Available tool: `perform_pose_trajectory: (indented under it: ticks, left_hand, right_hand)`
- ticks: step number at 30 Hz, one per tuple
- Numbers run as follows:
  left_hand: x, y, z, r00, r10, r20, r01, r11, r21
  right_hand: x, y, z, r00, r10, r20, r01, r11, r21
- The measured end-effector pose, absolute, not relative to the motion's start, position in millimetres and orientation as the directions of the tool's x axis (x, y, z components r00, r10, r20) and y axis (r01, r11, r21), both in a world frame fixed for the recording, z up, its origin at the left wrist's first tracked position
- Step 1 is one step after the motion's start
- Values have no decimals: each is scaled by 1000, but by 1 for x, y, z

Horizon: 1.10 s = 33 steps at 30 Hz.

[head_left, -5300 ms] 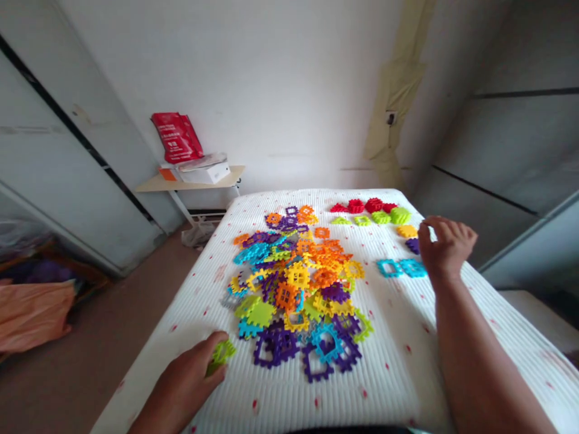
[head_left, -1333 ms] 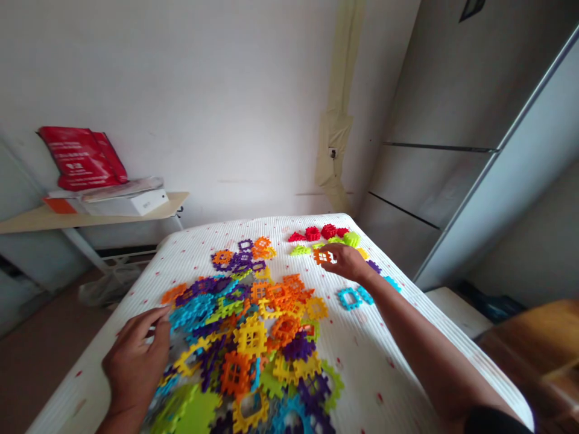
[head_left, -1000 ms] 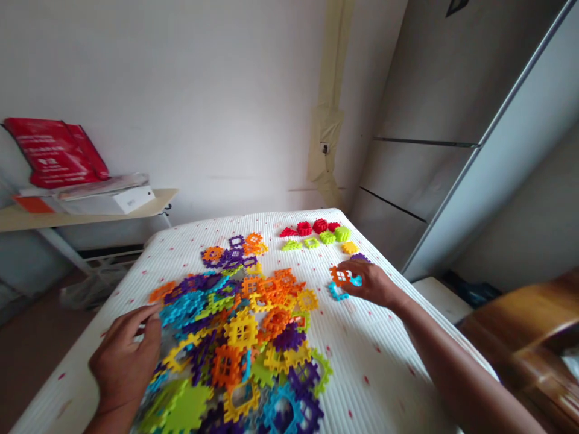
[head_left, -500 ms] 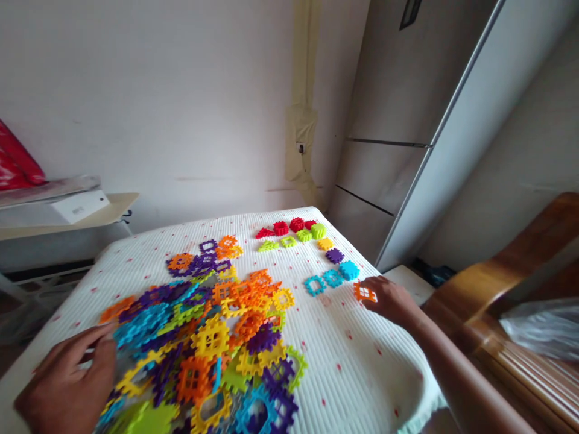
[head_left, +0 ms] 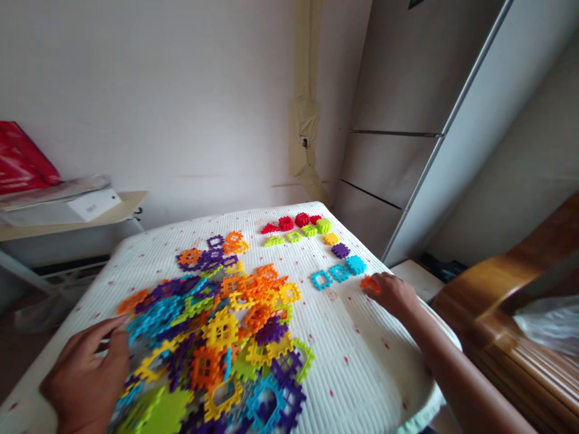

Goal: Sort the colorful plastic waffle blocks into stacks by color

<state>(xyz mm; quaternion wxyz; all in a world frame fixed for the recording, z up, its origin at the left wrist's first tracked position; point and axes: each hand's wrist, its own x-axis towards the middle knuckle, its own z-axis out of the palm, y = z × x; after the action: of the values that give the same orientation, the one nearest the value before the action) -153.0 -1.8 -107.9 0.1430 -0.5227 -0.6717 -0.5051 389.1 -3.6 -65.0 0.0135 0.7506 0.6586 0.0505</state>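
My right hand (head_left: 393,293) grips an orange interlocking plastic block (head_left: 371,284) at the right side of the table, mostly covered by the fingers. Just beyond it lie blue blocks: a frame piece (head_left: 321,279), a window piece (head_left: 339,272) and a solid stack (head_left: 356,264). My left hand (head_left: 88,367) is at the left edge of a big mixed pile of toothed blocks (head_left: 221,328), close to some blue blocks (head_left: 158,316). Its thumb and forefinger are loosely curved with a gap between them, and nothing shows in them.
Red blocks (head_left: 286,223) and lime-green blocks (head_left: 309,230) sit in rows at the far end, with a yellow block (head_left: 331,239) and a purple block (head_left: 341,250) nearby. A wooden chair (head_left: 511,301) and a grey refrigerator (head_left: 384,163) stand right; a side table (head_left: 131,202) stands left.
The view has shifted slightly, so the table contents appear a little to the right. My right fingers now cover more of the orange block, which looks tilted. The left hand stays by the pile.
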Motion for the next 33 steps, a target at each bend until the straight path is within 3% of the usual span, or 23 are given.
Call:
perform_pose_trajectory:
  ticks: [7, 11, 15, 18, 21, 26, 33]
  left_hand:
    - [-144, -4, -94, -244, 482, 841, 932, -123, 340]
    - [-142, -6, -92, -221, 473, 853, 937, -141, 321]
    - [-137, -8, -90, -248, 517, 819, 917, -146, 370]
    - [-136, -9, -90, -262, 552, 792, 906, -142, 399]
    - [-136, -10, -91, -276, 561, 780, 899, -138, 417]
    - [-136, -10, -92, -270, 583, 767, 897, -138, 420]
    - [-120, -11, -80, -204, 648, 733, 912, -145, 383]
  right_hand:
    - [389, -5, -65, 152, 988, 27, 981, -154, 114]
    - [381, -5, -61, 111, 981, 159, 989, -125, 81]
    - [339, 5, -58, -96, 934, 345, 995, 105, -5]
    - [288, 18, -60, -343, 876, 340, 920, 386, -66]
    - [243, 33, -63, -505, 809, 302, 832, 549, -78]
    - [211, 54, -77, -575, 738, 353, 765, 638, -86]
    - [208, 56, -98, -548, 744, 381, 704, 657, -270]
